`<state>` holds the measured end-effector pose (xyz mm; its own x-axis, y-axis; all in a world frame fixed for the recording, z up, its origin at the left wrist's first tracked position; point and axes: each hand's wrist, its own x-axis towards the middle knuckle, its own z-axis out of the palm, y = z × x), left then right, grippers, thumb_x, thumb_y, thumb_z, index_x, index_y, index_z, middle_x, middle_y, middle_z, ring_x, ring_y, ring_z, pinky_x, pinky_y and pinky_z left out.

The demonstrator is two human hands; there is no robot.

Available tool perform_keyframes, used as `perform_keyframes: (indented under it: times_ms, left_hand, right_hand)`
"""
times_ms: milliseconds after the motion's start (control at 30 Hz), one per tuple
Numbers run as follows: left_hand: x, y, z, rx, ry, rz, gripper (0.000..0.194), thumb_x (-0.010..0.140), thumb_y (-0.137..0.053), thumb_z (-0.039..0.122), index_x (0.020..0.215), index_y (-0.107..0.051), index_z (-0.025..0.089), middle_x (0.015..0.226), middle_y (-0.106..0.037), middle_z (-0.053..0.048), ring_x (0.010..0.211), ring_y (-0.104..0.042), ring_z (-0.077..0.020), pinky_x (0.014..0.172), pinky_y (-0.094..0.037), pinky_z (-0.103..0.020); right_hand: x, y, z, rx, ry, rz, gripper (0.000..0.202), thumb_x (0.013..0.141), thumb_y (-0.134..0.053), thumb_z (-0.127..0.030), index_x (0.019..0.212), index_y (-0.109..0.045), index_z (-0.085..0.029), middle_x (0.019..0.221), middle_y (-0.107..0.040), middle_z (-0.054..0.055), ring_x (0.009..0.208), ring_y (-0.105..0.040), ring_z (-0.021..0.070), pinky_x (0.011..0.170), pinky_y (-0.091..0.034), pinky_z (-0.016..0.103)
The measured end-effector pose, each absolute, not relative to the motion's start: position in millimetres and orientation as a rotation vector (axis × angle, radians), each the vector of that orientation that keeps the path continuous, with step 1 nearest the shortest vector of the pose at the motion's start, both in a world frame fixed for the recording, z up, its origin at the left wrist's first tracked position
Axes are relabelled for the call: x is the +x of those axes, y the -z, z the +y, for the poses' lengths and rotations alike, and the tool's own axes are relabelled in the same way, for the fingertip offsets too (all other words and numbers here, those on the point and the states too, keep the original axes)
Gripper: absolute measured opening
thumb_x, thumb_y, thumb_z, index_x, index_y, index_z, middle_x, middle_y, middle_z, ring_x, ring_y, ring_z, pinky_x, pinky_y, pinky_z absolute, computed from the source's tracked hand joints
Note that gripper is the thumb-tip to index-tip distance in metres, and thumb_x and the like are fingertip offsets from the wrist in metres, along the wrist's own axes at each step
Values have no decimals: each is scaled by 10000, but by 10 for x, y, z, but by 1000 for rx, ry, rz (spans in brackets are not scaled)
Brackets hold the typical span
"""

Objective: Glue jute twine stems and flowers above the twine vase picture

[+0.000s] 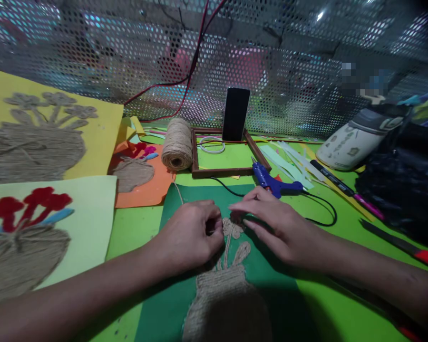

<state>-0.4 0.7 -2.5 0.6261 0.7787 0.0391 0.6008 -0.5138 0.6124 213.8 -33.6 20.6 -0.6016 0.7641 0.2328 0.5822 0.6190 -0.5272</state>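
A dark green sheet (pixel 178 285) bears a twine vase (pixel 228 299) with twine stems, a leaf (pixel 242 252) and a small twine flower (pixel 232 228). My left hand (pixel 196 232) is curled beside the flower's left edge, its fingers pressed together; what they hold, if anything, is hidden. On the flower's right side is my right hand (pixel 271 225), fingers apart, fingertips close to the petals. Twine runs from behind my left hand up towards a twine spool (pixel 177 145). A blue glue gun (pixel 274 183) lies just beyond my right hand.
Finished twine pictures on yellow (pixel 103 142), pale green (pixel 92 237) and orange sheets (pixel 160 183) lie left. Behind are a wooden frame (pixel 228 172) and upright phone (pixel 236 114). Right are a bottle (pixel 353 142), markers (pixel 331 178), scissors (pixel 395 240) and a black bag (pixel 403 190).
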Motion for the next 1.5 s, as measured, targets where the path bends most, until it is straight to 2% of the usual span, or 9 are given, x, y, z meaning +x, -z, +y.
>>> perform_keyframes:
  times_ms: [233,400,533,667,767,933,1067,1400,1500]
  left_hand:
    - [7,24,-4,2318,-432,1062,110,767,-487,169,658,-493,178,670,-491,0,624,-435,-133,580,-323,-277]
    - [13,47,-2,2355,-454,1055,177,824,-485,211,650,-472,179,671,-485,-1,632,-438,-133,580,-326,-271]
    - [5,64,-2,2370,-470,1046,168,815,-498,211,652,-499,173,676,-496,-7,645,-447,-137,594,-348,-276]
    - [2,39,4,2320,-420,1052,89,750,-514,164,666,-542,172,694,-523,-4,630,-455,-129,574,-348,-264]
    - [1,10,18,2253,-392,1051,88,729,-505,145,666,-561,170,689,-533,-3,602,-461,-120,546,-342,-253]
    - [4,-11,40,2197,-399,1071,98,732,-503,158,657,-566,166,669,-549,-5,583,-479,-117,527,-351,-239]
    - [7,-24,38,2211,-402,1050,98,732,-506,162,648,-557,165,664,-549,-1,573,-492,-109,515,-361,-221]
    - [-21,-50,113,2007,-507,1044,185,762,-527,289,663,-606,153,629,-584,-4,598,-536,-142,543,-401,-241]
    - [-40,-179,144,2030,-638,1072,185,768,-537,300,707,-630,152,655,-604,-3,615,-540,-145,561,-408,-244]
  right_hand:
    - [2113,-119,-369,-1056,-347,-2657,588,895,-422,-47,1465,-308,-132,1178,-561,197,1078,-472,294,870,-446,497]
    - [2070,-129,-382,-930,-6,-2782,467,948,-318,-75,1403,-380,12,1087,-636,240,1078,-483,327,873,-411,553]
    - [2112,-155,-368,-901,16,-2836,485,951,-328,-76,1428,-353,6,1082,-654,221,1092,-497,333,915,-396,587]
    - [2231,-184,-312,-1025,-209,-2642,524,935,-411,-92,1454,-334,-95,1178,-607,190,1123,-515,284,937,-450,493]
    - [2288,-219,-265,-1088,-400,-2381,477,931,-479,-115,1396,-407,-192,1129,-626,109,1057,-570,217,925,-479,396]
    - [2263,-263,-246,-1291,-638,-1981,109,834,-659,-192,930,-608,-199,859,-645,34,783,-610,172,720,-525,319]
    - [2173,-312,-315,-1278,-907,-1816,136,793,-703,-248,722,-604,-189,682,-611,3,645,-562,139,587,-488,275]
    - [2142,-623,-500,-1273,-1318,-1514,223,640,-847,-288,653,-673,-149,560,-623,-21,506,-545,89,502,-452,229]
    - [2165,-684,-618,-1189,-1310,-1413,223,663,-841,-310,681,-685,-153,564,-644,-21,497,-569,91,510,-468,229]
